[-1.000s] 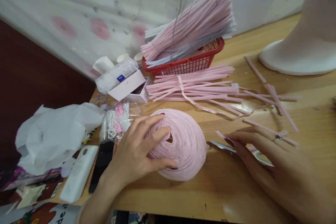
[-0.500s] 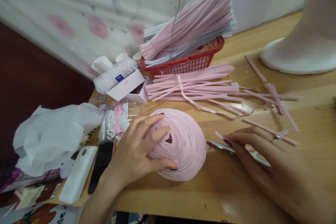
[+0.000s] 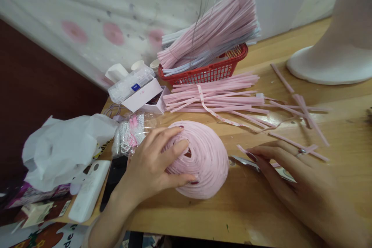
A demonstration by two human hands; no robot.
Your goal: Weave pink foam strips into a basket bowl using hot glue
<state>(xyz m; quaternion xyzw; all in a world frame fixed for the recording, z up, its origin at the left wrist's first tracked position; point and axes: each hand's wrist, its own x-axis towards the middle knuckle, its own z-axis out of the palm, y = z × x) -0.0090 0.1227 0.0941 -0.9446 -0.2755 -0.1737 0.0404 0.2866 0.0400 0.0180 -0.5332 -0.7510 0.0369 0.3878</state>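
Observation:
A domed coil of pink strip (image 3: 207, 159), wound round a small dark centre hole, sits on the wooden table. My left hand (image 3: 158, 162) grips its left side, thumb and fingers spread across the top around the hole. To the right, my right hand (image 3: 287, 170) pinches a short pink strip end (image 3: 241, 149) between thumb and index finger. Beneath that hand lies a pointed metal tool (image 3: 245, 162). Its far part is covered by the fingers, so I cannot tell its kind.
Loose pink strips (image 3: 215, 97) lie behind the coil under a measuring tape (image 3: 201, 97). A red basket (image 3: 203, 75) holds bundled pink and blue strips. At right stands a white stand (image 3: 334, 66). Bagged beads (image 3: 128, 135), a white plastic bag (image 3: 64, 151) and a white case (image 3: 88, 192) crowd the left.
The view has shifted slightly. Both hands keep almost the same pose, the left on the pink coil and the right pinching the strip.

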